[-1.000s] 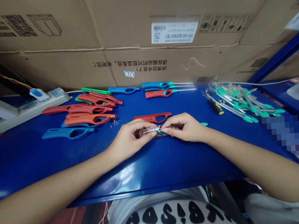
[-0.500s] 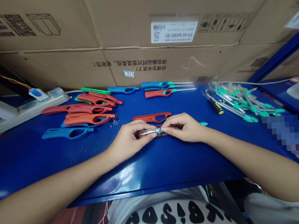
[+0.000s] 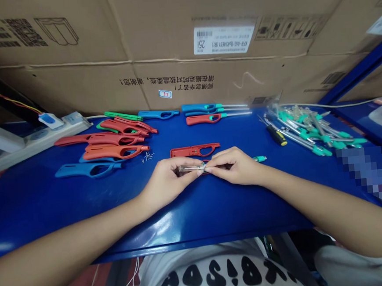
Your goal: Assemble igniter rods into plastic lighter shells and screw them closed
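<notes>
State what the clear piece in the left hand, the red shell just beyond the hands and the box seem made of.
Clear piece: probably glossy plastic, perhaps glass; see-through with highlights. Red shell: likely moulded plastic, evenly coloured with a soft sheen. Box: matt cardboard, as creased brown panels show.

Passage open over the blue table (image 3: 197, 217), bodyward of left hand (image 3: 167, 175) and right hand (image 3: 237, 168), and between red half-shell (image 3: 182, 152) and screwdriver (image 3: 277, 136); obstructed leftward by piled handles (image 3: 115, 150), rightward by heaped metal tubes (image 3: 304, 135), at back by cardboard wall (image 3: 165, 35).
</notes>
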`<state>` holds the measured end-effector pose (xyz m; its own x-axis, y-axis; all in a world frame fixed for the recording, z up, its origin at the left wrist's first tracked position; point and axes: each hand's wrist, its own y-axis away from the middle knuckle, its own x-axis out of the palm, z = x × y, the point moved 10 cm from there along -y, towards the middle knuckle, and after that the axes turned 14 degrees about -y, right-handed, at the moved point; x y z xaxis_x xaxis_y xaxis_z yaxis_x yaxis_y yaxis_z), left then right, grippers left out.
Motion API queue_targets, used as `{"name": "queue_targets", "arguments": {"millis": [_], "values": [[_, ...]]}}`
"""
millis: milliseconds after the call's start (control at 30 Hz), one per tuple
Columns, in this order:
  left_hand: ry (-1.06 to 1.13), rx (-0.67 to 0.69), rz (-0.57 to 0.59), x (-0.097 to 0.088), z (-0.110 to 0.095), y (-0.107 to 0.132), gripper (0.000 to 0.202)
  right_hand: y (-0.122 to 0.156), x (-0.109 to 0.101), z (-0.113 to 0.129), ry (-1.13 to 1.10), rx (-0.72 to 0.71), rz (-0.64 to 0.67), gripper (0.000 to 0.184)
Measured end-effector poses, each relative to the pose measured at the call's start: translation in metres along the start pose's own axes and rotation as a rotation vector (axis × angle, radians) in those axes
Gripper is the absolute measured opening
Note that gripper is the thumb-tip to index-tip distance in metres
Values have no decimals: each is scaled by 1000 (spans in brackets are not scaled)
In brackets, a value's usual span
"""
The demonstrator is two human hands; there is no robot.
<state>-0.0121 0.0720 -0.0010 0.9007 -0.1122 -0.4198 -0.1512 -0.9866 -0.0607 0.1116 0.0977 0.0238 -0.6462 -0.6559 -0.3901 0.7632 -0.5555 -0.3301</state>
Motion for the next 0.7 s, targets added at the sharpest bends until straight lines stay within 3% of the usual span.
{"name": "queue_targets", "arguments": {"millis": [167,400,700], "values": [[42,-45,-3,0,1,0,25,0,-5,-10,-80,104,-78,21],[-125,-21,56,0,3,0,32,1,-16,-26,-336,290,-169,28],[-218,30,38,-2,-4,1,27,2,-12,-29,-306,297,-141,30]]}}
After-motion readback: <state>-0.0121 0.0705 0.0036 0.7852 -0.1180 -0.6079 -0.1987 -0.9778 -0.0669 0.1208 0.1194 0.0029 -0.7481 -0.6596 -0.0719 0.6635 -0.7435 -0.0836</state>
